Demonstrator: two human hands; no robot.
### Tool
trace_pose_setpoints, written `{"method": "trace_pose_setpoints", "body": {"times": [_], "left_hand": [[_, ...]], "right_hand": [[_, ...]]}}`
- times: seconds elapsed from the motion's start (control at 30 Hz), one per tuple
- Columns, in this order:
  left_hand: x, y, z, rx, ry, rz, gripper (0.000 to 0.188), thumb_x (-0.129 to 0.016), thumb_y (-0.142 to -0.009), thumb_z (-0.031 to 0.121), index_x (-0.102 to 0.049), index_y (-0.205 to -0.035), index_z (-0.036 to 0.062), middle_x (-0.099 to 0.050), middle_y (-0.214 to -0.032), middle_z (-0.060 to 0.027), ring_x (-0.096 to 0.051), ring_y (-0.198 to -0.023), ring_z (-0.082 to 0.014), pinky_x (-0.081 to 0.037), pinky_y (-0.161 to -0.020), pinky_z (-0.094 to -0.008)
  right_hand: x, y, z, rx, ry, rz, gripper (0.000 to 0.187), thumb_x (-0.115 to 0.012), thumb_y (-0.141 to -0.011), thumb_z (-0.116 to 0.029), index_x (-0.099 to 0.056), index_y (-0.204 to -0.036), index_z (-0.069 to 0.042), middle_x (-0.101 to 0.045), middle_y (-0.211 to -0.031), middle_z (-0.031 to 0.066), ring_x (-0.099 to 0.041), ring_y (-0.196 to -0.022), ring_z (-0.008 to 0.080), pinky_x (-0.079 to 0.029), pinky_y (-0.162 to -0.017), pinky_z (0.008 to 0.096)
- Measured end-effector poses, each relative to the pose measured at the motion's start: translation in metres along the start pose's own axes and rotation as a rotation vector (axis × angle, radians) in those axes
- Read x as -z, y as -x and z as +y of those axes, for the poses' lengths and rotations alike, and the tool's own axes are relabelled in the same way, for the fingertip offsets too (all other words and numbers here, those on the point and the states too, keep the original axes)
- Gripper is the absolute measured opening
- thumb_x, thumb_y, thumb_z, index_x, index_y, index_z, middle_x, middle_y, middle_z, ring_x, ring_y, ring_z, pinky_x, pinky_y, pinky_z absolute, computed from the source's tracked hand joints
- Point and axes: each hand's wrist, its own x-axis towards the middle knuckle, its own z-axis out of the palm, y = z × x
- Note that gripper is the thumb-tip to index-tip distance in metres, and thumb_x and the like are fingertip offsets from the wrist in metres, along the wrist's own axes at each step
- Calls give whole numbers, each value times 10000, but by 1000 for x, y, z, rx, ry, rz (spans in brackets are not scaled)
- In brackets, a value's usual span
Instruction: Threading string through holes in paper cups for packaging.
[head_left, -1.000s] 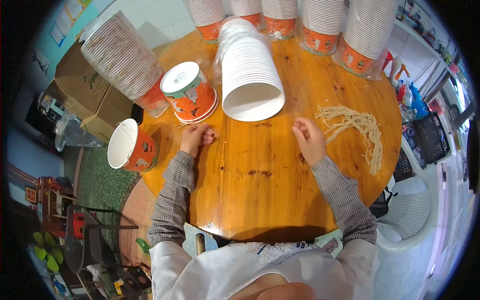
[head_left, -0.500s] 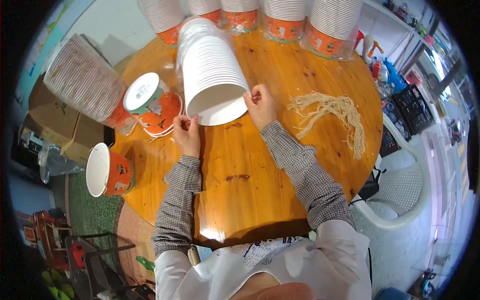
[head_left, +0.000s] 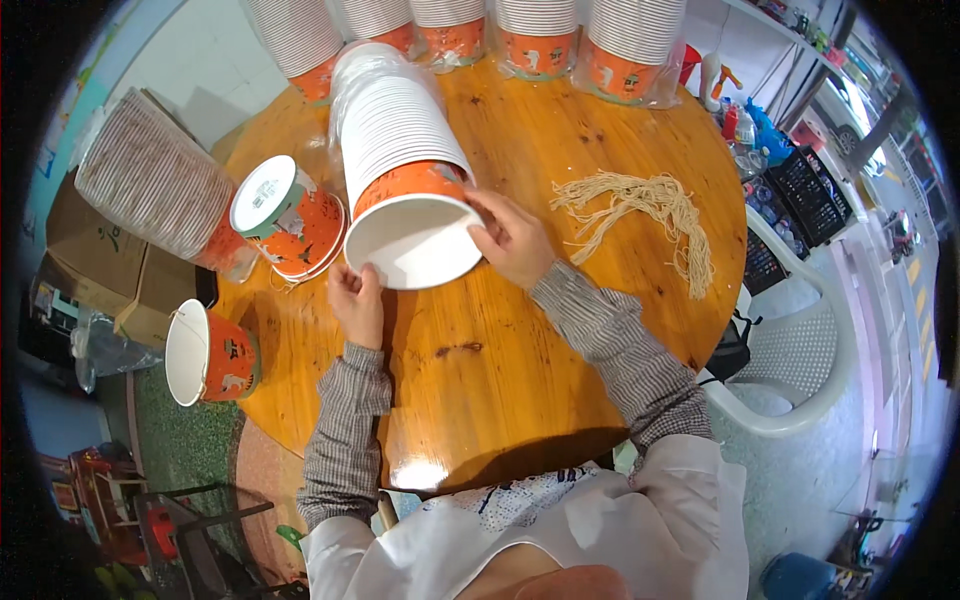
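A long stack of nested paper buckets (head_left: 398,125) lies on its side on the round wooden table, its far end inside clear plastic wrap. The nearest bucket, an orange paper bucket (head_left: 408,182), is partly drawn out, its white mouth facing me. My right hand (head_left: 510,238) grips its right rim, thumb inside and fingers outside. At the lower left of the same rim, my left hand (head_left: 358,304) pinches the edge. Left of the stack, another orange bucket stands upside down (head_left: 300,225) over white rims. Right of my right hand lies a bundle of beige strings (head_left: 650,215).
Several wrapped bucket stacks (head_left: 535,45) stand along the far edge. A tilted wrapped stack (head_left: 150,185) leans at the left by a cardboard box (head_left: 95,240). One bucket with a string handle (head_left: 215,355) sits at the left edge. A white plastic chair (head_left: 790,340) is at the right.
Both hands have pulled the nearest bucket toward me, partway out of the stack, so its orange side now shows. My right hand has more of its fingers around the rim.
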Motion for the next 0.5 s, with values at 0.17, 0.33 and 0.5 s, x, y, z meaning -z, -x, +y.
{"method": "trace_pose_setpoints", "body": {"times": [0.17,0.33,0.5], "left_hand": [[17,46,39,-74,-55,-77,93,-579,-905,-1,-492,-898,32,-511,-888,7,-466,-722,-40,-401,-617,-185],[31,63,39,-125,77,-241,123,-557,-916,-23,-443,-934,21,-588,-1138,-117,-576,-883,-113,-485,-739,-235],[21,56,38,-60,-10,-131,122,-587,-906,-10,-470,-909,24,-585,-1001,-56,-506,-767,-52,-426,-653,-190]], "right_hand": [[80,27,18,-347,-134,-29,139,-608,-919,-131,-647,-993,-20,-653,-905,39,-597,-685,99,-510,-623,248],[118,46,50,-300,407,-173,159,-667,-864,-139,-646,-923,7,-628,-867,68,-622,-717,153,-515,-633,265],[108,39,31,-385,684,-330,149,-663,-840,-169,-645,-857,-22,-592,-857,89,-615,-783,267,-501,-723,389]]}}
